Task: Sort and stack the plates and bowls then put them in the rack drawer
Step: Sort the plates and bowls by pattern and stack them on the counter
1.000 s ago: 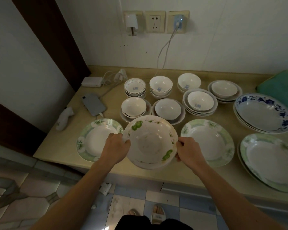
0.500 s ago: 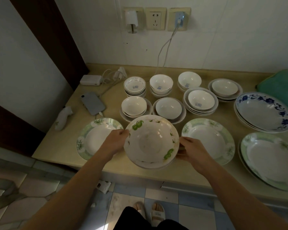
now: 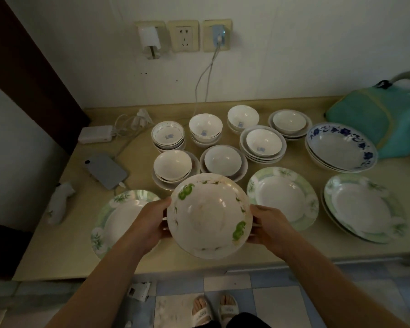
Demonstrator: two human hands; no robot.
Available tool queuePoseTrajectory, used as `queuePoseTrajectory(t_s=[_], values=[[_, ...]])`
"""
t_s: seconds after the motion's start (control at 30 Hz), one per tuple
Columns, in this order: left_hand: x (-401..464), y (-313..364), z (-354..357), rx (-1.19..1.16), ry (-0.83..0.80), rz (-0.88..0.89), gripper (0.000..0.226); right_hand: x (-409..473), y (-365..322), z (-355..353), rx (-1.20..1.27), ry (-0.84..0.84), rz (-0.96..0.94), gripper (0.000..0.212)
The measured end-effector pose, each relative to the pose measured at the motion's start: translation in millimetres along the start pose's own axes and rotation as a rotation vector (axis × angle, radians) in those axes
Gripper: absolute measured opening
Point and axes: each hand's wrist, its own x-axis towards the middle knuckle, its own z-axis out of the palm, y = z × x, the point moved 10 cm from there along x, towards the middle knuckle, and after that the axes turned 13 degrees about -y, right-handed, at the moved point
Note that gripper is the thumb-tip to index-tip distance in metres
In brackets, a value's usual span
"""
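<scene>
At lower centre, the left hand (image 3: 149, 222) and right hand (image 3: 271, 227) grip opposite rims of a large white ceramic bowl with green fruit prints (image 3: 209, 215), fingers curled underneath, above the beige counter's (image 3: 64, 254) front edge. Sorting seems under way; next it needs a matching stack, though none appears.

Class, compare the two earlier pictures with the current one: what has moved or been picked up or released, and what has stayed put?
Little has changed. The left hand and right hand still grip the green-patterned bowl by opposite rims above the counter's front edge; nothing was released. The bowl stacks, green-rimmed plates, blue-rimmed plates and phone lie as before.
</scene>
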Motion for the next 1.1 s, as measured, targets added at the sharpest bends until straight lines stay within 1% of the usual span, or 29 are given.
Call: queuePoseTrajectory(t_s=[0.1,0.2,0.4,0.57,0.67,0.73,0.8,0.87,0.93,1.03,1.1], values=[[-7,25,8,0.087,-0.044,0.058,0.037,-13,-12,-6,0.048,0.010,-0.051,0.026],[-10,53,28,0.123,-0.074,0.118,0.028,-28,-35,-19,0.081,0.031,-0.104,0.024],[-1,98,95,0.156,-0.139,0.167,0.029,-62,-89,-69,0.115,0.100,-0.223,0.019],[20,120,174,0.168,-0.179,0.231,0.026,-80,-123,-140,0.135,0.182,-0.280,0.017],[40,135,227,0.142,-0.187,0.253,0.025,-86,-149,-193,0.130,0.210,-0.313,0.021],[56,145,264,0.128,-0.175,0.263,0.026,-87,-169,-231,0.120,0.224,-0.323,0.022],[75,155,299,0.114,-0.154,0.266,0.023,-86,-193,-267,0.112,0.235,-0.339,0.018],[95,160,333,0.099,-0.144,0.254,0.021,-83,-213,-302,0.117,0.265,-0.356,0.015],[116,163,364,0.088,-0.149,0.244,0.026,-77,-227,-330,0.117,0.288,-0.357,0.014],[140,162,402,0.038,-0.190,0.222,0.029,-64,-240,-356,0.087,0.286,-0.329,0.016],[157,157,421,0.013,-0.218,0.176,0.031,-54,-242,-368,0.081,0.295,-0.295,0.016]])
